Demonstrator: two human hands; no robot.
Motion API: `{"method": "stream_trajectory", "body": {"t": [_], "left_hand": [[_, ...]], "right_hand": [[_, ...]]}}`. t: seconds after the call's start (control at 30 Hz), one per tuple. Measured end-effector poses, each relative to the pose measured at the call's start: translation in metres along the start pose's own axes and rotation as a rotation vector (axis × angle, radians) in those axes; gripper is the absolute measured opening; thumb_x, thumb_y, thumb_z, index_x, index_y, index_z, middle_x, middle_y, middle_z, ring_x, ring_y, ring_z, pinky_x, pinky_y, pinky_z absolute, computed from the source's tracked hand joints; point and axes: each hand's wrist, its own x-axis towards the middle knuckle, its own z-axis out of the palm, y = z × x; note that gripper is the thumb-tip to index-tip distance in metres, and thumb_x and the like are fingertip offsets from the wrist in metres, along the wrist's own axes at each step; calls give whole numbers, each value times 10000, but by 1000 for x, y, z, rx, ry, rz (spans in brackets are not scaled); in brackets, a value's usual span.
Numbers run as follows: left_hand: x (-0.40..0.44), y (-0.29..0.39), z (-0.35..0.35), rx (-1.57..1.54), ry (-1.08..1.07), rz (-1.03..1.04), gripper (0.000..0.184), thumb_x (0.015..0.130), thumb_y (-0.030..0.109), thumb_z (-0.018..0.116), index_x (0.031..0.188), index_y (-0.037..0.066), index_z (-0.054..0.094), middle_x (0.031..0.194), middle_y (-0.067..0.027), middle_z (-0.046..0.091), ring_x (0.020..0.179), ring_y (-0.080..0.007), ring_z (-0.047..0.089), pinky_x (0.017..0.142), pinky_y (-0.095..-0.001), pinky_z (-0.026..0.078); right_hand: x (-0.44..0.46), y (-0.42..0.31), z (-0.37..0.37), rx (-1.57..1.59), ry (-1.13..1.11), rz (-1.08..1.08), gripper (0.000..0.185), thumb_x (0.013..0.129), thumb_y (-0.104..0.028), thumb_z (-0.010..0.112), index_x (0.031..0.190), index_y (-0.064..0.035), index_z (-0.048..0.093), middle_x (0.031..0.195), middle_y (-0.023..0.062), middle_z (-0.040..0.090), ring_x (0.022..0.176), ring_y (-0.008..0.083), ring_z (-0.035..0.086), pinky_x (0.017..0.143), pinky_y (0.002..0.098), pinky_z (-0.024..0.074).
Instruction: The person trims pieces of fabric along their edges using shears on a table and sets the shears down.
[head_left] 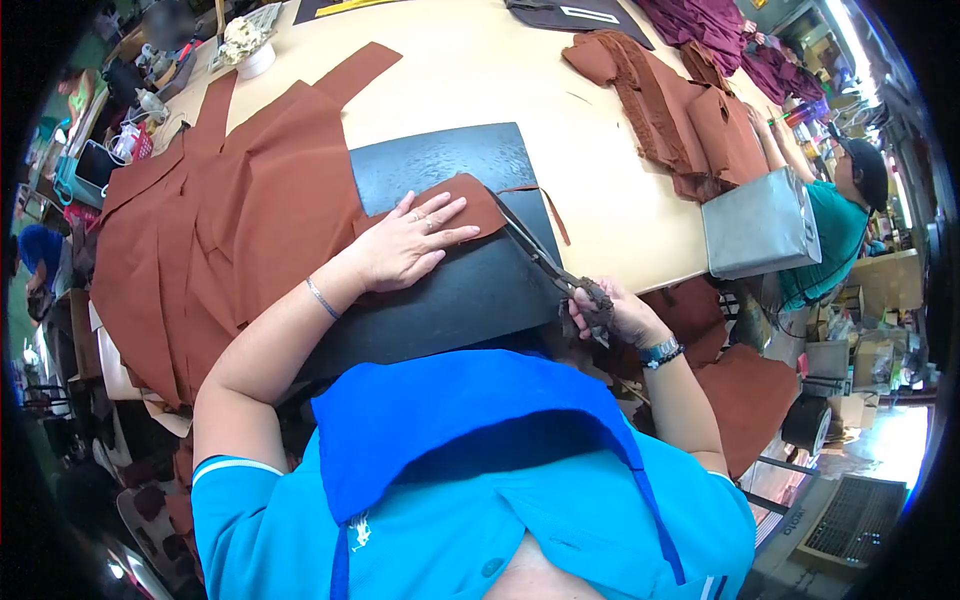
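Observation:
My left hand lies flat with fingers spread on a small reddish-brown fabric piece, pressing it on a black mat. In my right hand are long dark scissors, their handles wrapped in something brown and ragged. The blades point up and left, along the right edge of the fabric piece. A thin brown strip curls off beside the blades, at the mat's right edge. Larger reddish-brown fabric pieces spread over the table to the left of my left hand.
More brown fabric lies at the table's right. A silver-grey box-like block stands at the right edge, near a co-worker in a green shirt. A white pot is at the back left. Brown pieces hang below the table.

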Motion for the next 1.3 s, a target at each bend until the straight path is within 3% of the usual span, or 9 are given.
{"method": "stream_trajectory", "body": {"t": [0.5, 0.7, 0.8, 1.3], "left_hand": [[1, 2, 1, 62, -1, 14, 542, 943, 259, 360, 1485, 278, 342, 1581, -117, 213, 1468, -304, 160, 1171, -572, 107], [0, 2, 1, 23, 5, 7, 580, 903, 226, 395, 1480, 269, 356, 1592, -100, 193, 1469, -307, 159, 1171, -568, 79], [0, 6, 2, 34, -21, 51, 577, 905, 227, 394, 1479, 273, 358, 1592, -97, 193, 1467, -310, 167, 1170, -569, 86], [-1, 11, 5, 64, -9, 79, 541, 941, 244, 397, 1477, 300, 350, 1583, -87, 220, 1468, -293, 170, 1175, -566, 113]], "right_hand": [[1, -8, 10, -35, -46, -119, 209, 926, -276, 647, 853, -85, 608, 663, -28, 585, 566, 54, 561, 525, 202, 470], [-1, -8, 3, -85, -88, -62, 220, 916, -293, 662, 878, -83, 609, 718, -29, 587, 604, 50, 568, 552, 209, 490], [1, -11, 11, -31, 13, -63, 244, 907, -310, 675, 870, -80, 604, 734, -30, 582, 613, 48, 570, 559, 216, 500], [15, -12, 6, -65, -44, -85, 242, 901, -311, 682, 815, -97, 611, 650, -22, 599, 527, 54, 551, 489, 199, 443]]}}
